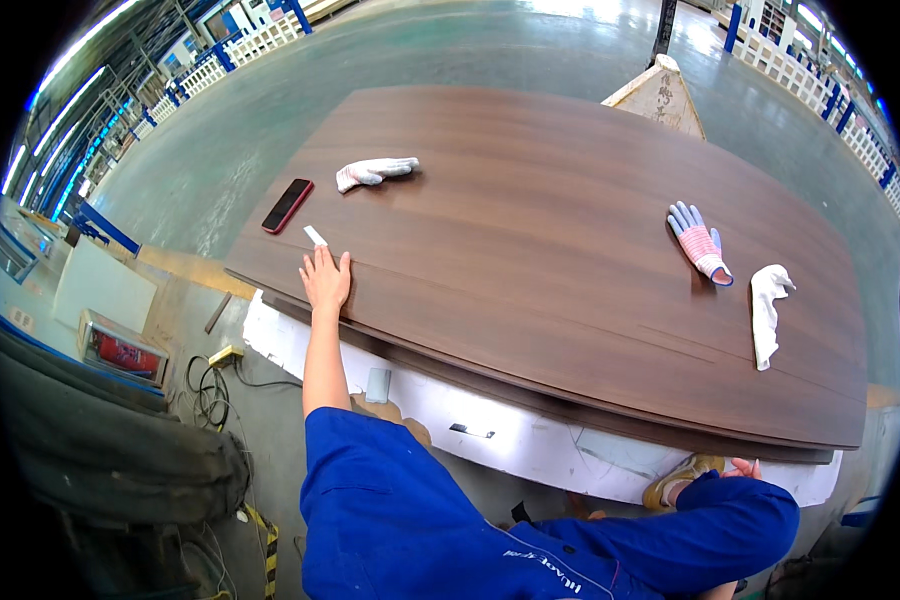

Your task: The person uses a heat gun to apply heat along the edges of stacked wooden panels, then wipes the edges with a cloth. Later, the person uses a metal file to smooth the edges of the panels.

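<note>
The left hand (326, 280) is lying palm down with its fingers loosely spread, gripping nothing; it is resting on the near left part of a broad, dark-brown wood-grain panel (530, 250), its fingertips meeting the near end of a small, flat white strip (315, 236). The right hand (742, 468) is showing only as a few fingers by the panel's near right edge, so I cannot tell whether it is holding anything; a blue cloth trouser leg (740, 515) is covering the rest.

The panel is stretching across the middle of the scene, its smooth face carrying streaky grain and thin straight lines; a glossy white sheet (530, 460) is spreading beneath its near side. Left of the strip, a slim rectangular phone (288, 206) is lying with its black screen up and its red rim showing; farther off, a pale knit glove (375, 173) is lying on its side; on the right, a pink-striped glove (698, 240) with grey-blue fingers is lying flat, while nearer, a crumpled white fabric piece (765, 315) is stretching lengthwise.
</note>
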`<state>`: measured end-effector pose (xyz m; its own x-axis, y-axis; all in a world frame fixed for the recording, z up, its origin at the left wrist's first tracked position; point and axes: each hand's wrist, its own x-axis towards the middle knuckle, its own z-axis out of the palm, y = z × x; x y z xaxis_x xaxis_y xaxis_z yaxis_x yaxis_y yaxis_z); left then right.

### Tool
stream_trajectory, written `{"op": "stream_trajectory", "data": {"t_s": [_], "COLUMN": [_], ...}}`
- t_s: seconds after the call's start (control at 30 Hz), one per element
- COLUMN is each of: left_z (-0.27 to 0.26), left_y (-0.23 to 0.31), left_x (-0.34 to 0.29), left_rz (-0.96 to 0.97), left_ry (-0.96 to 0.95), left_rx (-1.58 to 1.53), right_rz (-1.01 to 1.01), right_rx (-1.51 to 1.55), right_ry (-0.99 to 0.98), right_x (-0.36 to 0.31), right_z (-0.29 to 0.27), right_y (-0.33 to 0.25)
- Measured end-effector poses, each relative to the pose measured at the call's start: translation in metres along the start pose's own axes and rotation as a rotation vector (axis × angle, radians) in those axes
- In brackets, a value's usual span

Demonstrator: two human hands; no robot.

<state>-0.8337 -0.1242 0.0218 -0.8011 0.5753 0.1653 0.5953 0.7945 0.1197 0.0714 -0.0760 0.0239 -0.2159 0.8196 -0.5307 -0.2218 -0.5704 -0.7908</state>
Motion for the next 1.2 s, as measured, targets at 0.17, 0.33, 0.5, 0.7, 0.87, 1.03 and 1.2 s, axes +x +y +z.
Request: {"op": "stream_trajectory", "data": {"t_s": [0.17,0.33,0.5,0.7,0.87,1.03,1.2], "left_z": [-0.002,-0.007,-0.028,-0.042,-0.045,-0.048,-0.070], "left_y": [0.016,0.059,0.131,0.241,0.343,0.434,0.515], "left_x": [-0.030,-0.075,-0.145,-0.227,-0.301,-0.384,-0.440], "left_rz": [0.221,0.489,0.760,1.085,1.288,1.501,1.686], "left_ry": [0.024,0.053,-0.029,-0.104,-0.162,-0.231,-0.422], "left_rx": [-0.021,-0.064,-0.142,-0.210,-0.280,-0.410,-0.712], "right_rz": [-0.002,-0.022,-0.030,-0.015,-0.028,-0.062,-0.121], "right_rx": [0.007,0.026,0.053,0.103,0.144,0.118,0.105], "right_ry": [-0.037,-0.092,-0.155,-0.242,-0.213,-0.118,0.062], "right_x": [0.003,0.002,-0.002,-0.014,-0.027,-0.033,-0.049], "right_z": [-0.002,-0.006,-0.005,-0.003,0.021,0.034,0.021], "right_y": [0.000,0.000,0.004,0.002,-0.011,-0.012,-0.038]}}
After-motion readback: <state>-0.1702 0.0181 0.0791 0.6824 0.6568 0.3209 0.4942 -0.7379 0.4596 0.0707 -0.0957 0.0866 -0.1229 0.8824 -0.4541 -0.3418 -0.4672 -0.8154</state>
